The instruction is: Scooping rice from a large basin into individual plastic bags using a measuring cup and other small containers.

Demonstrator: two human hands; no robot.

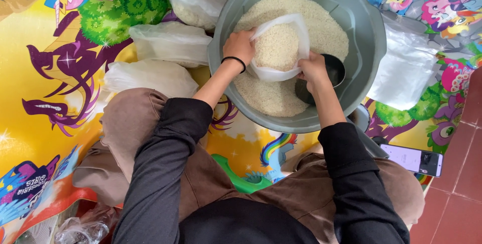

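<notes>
A large grey basin (pixel 369 33) holds a heap of white rice (pixel 326 28). Inside it stands a clear plastic bag (pixel 281 48), partly filled with rice, mouth open. My left hand (pixel 240 45), with a black band at the wrist, grips the bag's left edge. My right hand (pixel 312 68) grips the bag's right edge. A dark round scoop (pixel 335 68) lies in the basin just right of my right hand.
Three filled rice bags lie left of the basin: (pixel 193 3), (pixel 170 42), (pixel 150 77). A stack of empty clear bags (pixel 404 68) lies at the right. A phone (pixel 412 159) rests near my right knee. A colourful cartoon mat (pixel 45 73) covers the floor; red tiles (pixel 459 194) at right.
</notes>
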